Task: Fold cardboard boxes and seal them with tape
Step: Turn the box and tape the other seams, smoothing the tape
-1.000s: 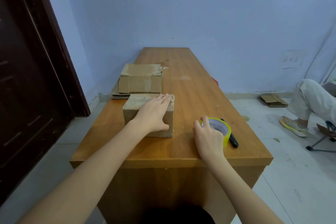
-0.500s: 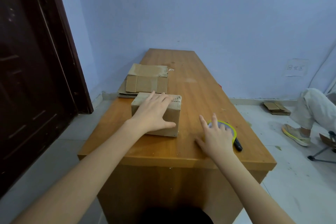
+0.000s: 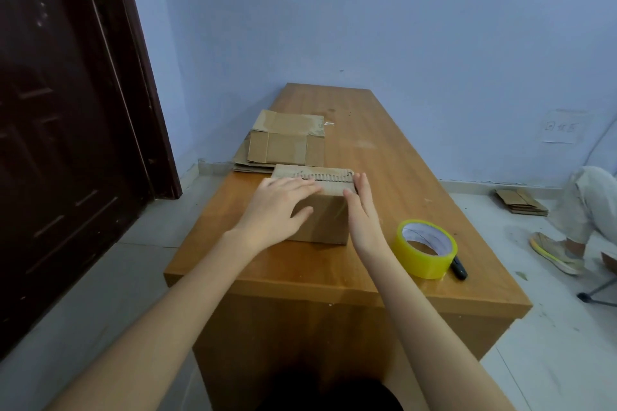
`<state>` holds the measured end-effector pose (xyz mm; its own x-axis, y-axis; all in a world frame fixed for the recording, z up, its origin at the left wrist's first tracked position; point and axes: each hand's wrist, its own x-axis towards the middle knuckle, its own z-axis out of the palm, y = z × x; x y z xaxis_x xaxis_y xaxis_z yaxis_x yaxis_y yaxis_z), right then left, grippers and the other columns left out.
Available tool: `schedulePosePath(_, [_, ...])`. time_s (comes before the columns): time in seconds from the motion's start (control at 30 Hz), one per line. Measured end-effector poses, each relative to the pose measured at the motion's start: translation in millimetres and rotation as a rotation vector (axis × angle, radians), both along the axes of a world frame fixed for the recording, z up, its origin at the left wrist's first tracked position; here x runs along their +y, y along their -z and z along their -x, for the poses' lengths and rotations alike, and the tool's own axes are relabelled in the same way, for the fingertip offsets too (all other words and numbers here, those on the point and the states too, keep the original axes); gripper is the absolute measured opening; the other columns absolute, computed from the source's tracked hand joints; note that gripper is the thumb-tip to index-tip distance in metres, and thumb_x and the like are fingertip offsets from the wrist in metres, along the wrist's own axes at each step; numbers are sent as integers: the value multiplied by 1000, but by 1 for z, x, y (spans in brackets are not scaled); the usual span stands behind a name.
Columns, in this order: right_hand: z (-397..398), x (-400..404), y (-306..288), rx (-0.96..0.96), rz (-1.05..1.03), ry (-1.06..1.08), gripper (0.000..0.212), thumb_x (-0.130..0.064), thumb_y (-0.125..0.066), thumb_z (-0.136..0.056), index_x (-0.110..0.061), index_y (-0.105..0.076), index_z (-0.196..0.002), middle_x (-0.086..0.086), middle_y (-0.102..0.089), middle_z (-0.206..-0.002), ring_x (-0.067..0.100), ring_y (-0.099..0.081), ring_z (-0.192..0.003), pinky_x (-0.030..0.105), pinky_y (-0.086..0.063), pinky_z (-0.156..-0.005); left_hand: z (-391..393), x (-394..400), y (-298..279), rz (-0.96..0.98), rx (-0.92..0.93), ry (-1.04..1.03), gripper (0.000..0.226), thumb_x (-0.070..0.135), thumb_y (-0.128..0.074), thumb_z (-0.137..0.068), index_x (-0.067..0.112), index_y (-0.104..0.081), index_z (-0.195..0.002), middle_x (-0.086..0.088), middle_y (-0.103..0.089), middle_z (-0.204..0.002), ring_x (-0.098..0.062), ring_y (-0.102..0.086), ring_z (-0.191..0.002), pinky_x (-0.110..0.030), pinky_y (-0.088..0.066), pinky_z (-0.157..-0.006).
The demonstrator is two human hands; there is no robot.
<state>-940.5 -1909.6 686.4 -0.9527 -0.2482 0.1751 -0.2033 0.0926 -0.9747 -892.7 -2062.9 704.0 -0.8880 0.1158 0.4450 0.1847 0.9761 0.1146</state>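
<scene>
A small closed cardboard box (image 3: 329, 220) stands on the wooden table (image 3: 394, 177) near its front edge. My left hand (image 3: 278, 207) lies flat on the box's top with straight fingers, thumb down the front face. My right hand (image 3: 362, 207) presses against the box's right side with straight fingers reaching its top edge. A yellow roll of tape (image 3: 423, 247) lies on the table to the right of my right hand, apart from it.
Flattened cardboard boxes (image 3: 283, 143) are stacked behind the small box. A black pen-like tool (image 3: 459, 268) lies beside the tape. A dark door (image 3: 60, 110) is at the left. A seated person's leg and shoe (image 3: 557, 250) and more cardboard (image 3: 521, 205) are on the floor at right.
My right hand let go of the tape roll and moved left to the box's right side. My left hand stayed on the box top.
</scene>
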Motion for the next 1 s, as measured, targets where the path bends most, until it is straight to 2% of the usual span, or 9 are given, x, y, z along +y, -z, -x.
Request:
schedulePosePath(0.13, [15, -3, -2, -37, 24, 37, 52, -23, -28, -104, -18, -11, -153, -7, -29, -153, 9, -23, -141, 18, -19, -102, 3, -6, -2, -60, -39, 41, 43, 33, -52, -95, 34, -46, -138, 16, -45, -142, -8, -35, -133, -34, -17, -112])
schedulePosePath(0.33, [16, 0, -5, -187, -123, 23, 52, -45, -21, -103, -17, -34, -145, -5, -42, -131, 14, -38, -125, 26, -25, -101, 0, -11, -2, -111, -63, 74, 46, 23, -52, -96, 37, -44, -138, 18, -43, -143, -6, -32, -132, -32, -14, -113])
schedulePosePath(0.43, [20, 0, 2, 269, -475, 163, 50, -34, -29, -103, -12, -29, -149, 3, -30, -154, 18, -24, -143, 32, -18, -115, -1, -13, 1, -121, -52, 74, 51, 19, -54, -95, 32, -40, -142, 17, -39, -146, -5, -29, -135, -28, -10, -114])
schedulePosePath(0.5, [20, -1, 2, 706, -701, 168, 43, -25, -33, -101, -9, -47, -139, 7, -41, -149, 22, -30, -142, 33, -20, -115, 0, -15, 5, -86, -51, 72, 56, 21, -56, -94, 30, -35, -145, 14, -34, -149, -6, -26, -138, -28, -8, -115])
schedulePosePath(0.57, [15, -6, -4, 886, -889, 72, 46, -30, -30, -100, -11, -50, -137, 6, -47, -144, 22, -35, -139, 34, -19, -116, 3, -17, 7, -27, -51, 66, 62, 25, -59, -92, 30, -30, -147, 10, -25, -155, -9, -20, -142, -30, -7, -116])
schedulePosePath(0.7, [20, -4, -9, 840, -1002, -36, 48, -34, -31, -102, -16, -36, -146, 0, -37, -151, 14, -28, -142, 29, -13, -117, 6, -18, 6, -68, -44, 37, 61, 31, -62, -90, 32, -34, -145, 8, -26, -155, -12, -19, -143, -33, -14, -115])
schedulePosePath(0.8, [20, 4, -14, 839, -957, -80, 42, -29, -32, -103, -16, -44, -141, -1, -44, -147, 14, -35, -138, 28, -21, -114, 2, -22, 3, -177, -50, -9, 59, 32, -63, -90, 27, -38, -143, 7, -35, -150, -16, -32, -137, -37, -26, -113])
schedulePosePath(0.9, [23, 9, -19, 733, -844, -89, 28, -30, -35, -102, -18, -54, -119, -4, -60, -120, 17, -54, -110, 29, -41, -84, -5, -29, 9, -116, -52, 41, 63, 30, -63, -89, 25, -34, -145, 9, -30, -152, -9, -25, -140, -30, -17, -115])
schedulePosePath(1.0, [23, 15, -23, 712, -837, -119, 26, -31, -33, -102, -20, -53, -115, -8, -58, -116, 13, -53, -102, 25, -36, -77, -13, -31, 16, -51, -22, 51, 69, 32, -63, -89, 24, -27, -147, 9, -25, -154, -5, -19, -141, -25, -9, -112])
